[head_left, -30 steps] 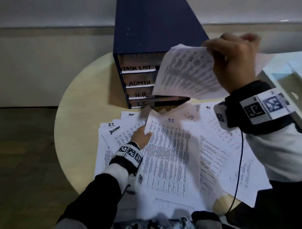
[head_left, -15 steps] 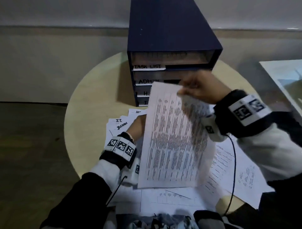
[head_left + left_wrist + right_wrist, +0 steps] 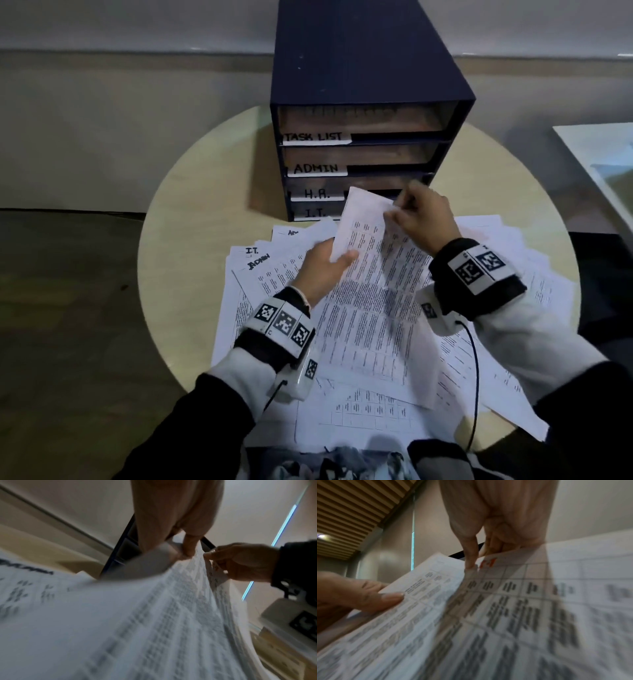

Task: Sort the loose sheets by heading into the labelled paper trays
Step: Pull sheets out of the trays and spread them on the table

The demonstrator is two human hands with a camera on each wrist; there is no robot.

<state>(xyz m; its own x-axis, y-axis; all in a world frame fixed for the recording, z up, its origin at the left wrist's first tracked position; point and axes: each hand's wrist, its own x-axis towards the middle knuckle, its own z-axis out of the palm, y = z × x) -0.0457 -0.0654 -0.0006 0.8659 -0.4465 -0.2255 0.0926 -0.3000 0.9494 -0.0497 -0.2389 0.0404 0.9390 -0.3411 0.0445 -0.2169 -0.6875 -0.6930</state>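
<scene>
We cannot read the heading of the lifted sheet; its print blurs in both wrist views. The right hand covers its top corner and part of the paper tray unit's lower slots. Sheet and hands hide most of the loose sheets, whose text is too small to read.

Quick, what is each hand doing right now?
Left hand: pinching the printed sheet's left edge.
Right hand: pinching the same sheet's top edge.
</scene>
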